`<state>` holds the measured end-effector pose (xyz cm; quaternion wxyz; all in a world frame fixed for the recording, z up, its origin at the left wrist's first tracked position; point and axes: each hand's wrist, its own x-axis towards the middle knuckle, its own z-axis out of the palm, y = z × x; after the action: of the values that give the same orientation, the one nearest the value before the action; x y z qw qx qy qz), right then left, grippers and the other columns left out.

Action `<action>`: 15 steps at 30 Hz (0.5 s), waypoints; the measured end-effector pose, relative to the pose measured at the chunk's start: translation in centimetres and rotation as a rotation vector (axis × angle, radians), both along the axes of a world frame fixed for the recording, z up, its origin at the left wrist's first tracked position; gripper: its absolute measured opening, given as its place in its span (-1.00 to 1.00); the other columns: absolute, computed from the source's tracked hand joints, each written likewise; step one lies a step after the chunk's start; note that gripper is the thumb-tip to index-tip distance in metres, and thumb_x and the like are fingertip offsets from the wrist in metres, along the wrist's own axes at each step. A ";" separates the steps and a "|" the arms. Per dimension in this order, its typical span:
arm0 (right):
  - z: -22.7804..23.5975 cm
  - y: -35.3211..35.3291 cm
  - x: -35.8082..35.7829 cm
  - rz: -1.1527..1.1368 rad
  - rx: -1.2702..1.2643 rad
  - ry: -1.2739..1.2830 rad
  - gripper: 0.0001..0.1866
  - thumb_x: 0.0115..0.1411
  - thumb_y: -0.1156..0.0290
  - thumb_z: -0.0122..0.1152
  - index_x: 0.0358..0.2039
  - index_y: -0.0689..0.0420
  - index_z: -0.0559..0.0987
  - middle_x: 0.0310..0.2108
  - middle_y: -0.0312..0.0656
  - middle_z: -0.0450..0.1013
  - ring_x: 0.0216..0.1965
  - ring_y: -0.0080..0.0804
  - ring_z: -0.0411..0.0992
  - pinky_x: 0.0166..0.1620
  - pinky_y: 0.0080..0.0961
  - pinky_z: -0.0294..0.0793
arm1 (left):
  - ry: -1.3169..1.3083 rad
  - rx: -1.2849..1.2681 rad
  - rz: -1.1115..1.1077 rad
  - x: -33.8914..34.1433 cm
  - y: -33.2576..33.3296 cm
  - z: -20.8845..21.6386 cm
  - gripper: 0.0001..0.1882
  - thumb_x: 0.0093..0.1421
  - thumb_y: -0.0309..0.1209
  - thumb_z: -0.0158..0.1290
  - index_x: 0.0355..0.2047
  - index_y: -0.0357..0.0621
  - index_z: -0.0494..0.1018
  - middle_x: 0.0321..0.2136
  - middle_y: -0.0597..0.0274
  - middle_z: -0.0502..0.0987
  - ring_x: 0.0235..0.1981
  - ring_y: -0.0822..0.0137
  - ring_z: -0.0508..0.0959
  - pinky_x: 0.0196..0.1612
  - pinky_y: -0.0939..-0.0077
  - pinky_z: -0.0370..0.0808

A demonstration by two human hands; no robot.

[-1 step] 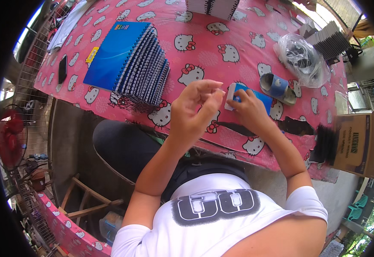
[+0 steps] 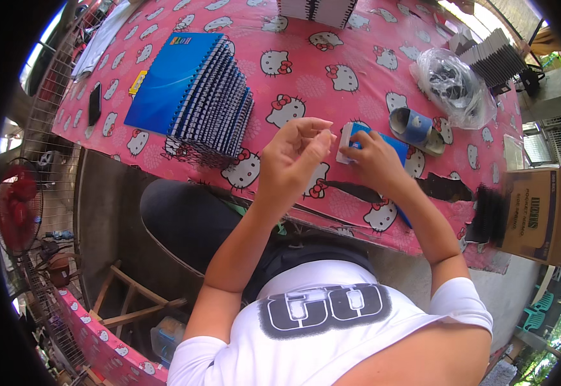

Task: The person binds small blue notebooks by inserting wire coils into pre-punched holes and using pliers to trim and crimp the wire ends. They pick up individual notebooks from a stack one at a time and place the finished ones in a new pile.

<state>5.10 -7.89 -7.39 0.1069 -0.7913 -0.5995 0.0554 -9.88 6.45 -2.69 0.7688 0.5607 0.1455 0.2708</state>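
My left hand (image 2: pixel 288 154) is raised over the near side of the table, fingers loosely bent and thumb apart from them, with nothing visible in it. To its right, my right hand (image 2: pixel 378 157) bends its fingers over a blue-and-white flat item (image 2: pixel 394 147), perhaps a notebook. A white end of it sticks out by the fingertips, and the hand and forearm cover much of the rest. A tall stack of blue spiral notebooks (image 2: pixel 176 83) stands left of my left hand. Just beyond my right hand lies a blue-and-grey roll of tape or similar cylinder (image 2: pixel 415 127).
Pink patterned cloth (image 2: pixel 312 87), torn near the front edge, covers the table. A clear plastic bag (image 2: pixel 454 87) with dark contents and stacked booklets (image 2: pixel 494 59) lie at the right. Other spiral notebooks (image 2: pixel 319 11) stand at the back, a phone (image 2: pixel 94 104) at the left. A cardboard box (image 2: pixel 533 215) is beyond the right edge.
A blue strip now shows below my right forearm near the table's front edge. My hands have barely shifted.
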 end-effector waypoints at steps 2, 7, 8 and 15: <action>1.5 0.5 1.0 0.058 -0.039 0.102 -0.63 -0.07 0.51 0.32 -0.17 0.01 0.64 -0.18 -0.15 0.41 -0.14 -0.11 0.40 -0.11 -0.24 0.45 | 0.056 -0.103 -0.040 0.7 0.2 -2.1 -0.77 0.27 -0.44 0.05 -0.09 -0.25 0.45 -0.27 0.25 0.57 -0.31 0.53 0.52 -0.18 0.63 0.44; 1.7 0.4 1.8 0.115 -0.064 0.119 -0.67 -0.04 0.51 0.30 -0.18 0.05 0.64 -0.21 -0.09 0.43 -0.17 -0.06 0.42 -0.15 -0.20 0.45 | 0.141 -0.174 -0.083 1.7 -0.5 -5.0 -0.79 0.28 -0.40 0.06 -0.10 -0.18 0.46 -0.28 0.28 0.59 -0.31 0.56 0.51 -0.21 0.65 0.41; 1.7 0.3 1.9 0.114 -0.062 0.136 -0.64 -0.05 0.53 0.29 -0.16 0.05 0.63 -0.22 -0.09 0.44 -0.18 -0.06 0.43 -0.15 -0.19 0.44 | 0.173 -0.183 -0.098 1.8 -0.6 -5.4 -0.78 0.28 -0.39 0.05 -0.10 -0.17 0.46 -0.28 0.29 0.59 -0.32 0.56 0.52 -0.22 0.65 0.41; 1.2 0.2 3.1 0.140 0.017 0.224 -0.71 -0.02 0.53 0.25 -0.21 0.13 0.60 -0.29 -0.04 0.49 -0.23 -0.02 0.47 -0.16 -0.17 0.46 | 0.257 -0.206 -0.146 2.9 -1.1 -6.4 -0.74 0.28 -0.36 0.06 -0.07 -0.20 0.43 -0.34 0.27 0.56 -0.34 0.51 0.54 -0.25 0.57 0.49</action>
<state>8.22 -7.68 -6.16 0.1760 -0.7354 -0.6380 0.1457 -6.94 5.30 -9.12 0.8150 0.5179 0.2283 0.1241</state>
